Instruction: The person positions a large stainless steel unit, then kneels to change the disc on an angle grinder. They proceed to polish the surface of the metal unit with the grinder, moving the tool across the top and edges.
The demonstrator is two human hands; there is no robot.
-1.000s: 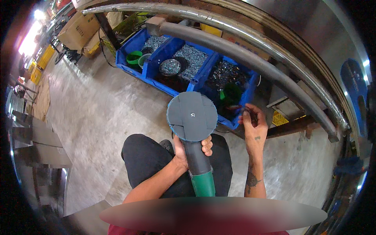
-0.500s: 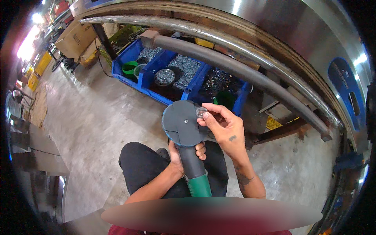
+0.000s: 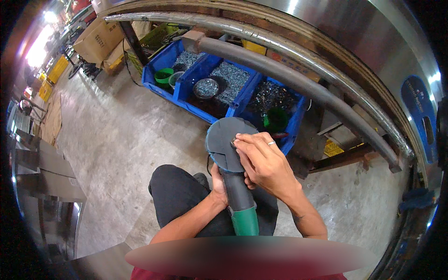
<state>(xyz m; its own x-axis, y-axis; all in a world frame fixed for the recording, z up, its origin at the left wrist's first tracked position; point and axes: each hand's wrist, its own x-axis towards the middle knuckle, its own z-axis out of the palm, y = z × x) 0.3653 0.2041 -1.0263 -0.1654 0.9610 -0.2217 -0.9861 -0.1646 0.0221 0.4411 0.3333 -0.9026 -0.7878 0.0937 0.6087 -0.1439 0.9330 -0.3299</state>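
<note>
An angle grinder (image 3: 240, 195) with a black neck and a green body lies over my lap, its round grey disc (image 3: 223, 133) facing up. Around the neck, just below the disc, my left hand (image 3: 218, 187) is closed, its far fingers partly hidden. My right hand (image 3: 269, 164), with a ring on one finger, reaches over the disc from the right. Its fingertips pinch a small round metal piece, like a locking nut (image 3: 233, 142), against the middle of the disc. Most of that piece is covered by the fingers.
Blue bins (image 3: 191, 109) with small metal parts stand ahead under a bench with a metal pipe rail (image 3: 275, 63). Green cups (image 3: 164, 76) and a round bowl (image 3: 206, 87) sit in them. A cardboard box (image 3: 98, 42) is at the far left. Metal sheets (image 3: 44, 172) are at left.
My right hand has brought the round metal piece from the disc's right edge to its middle and turned palm down. My left hand keeps its grip on the grinder.
</note>
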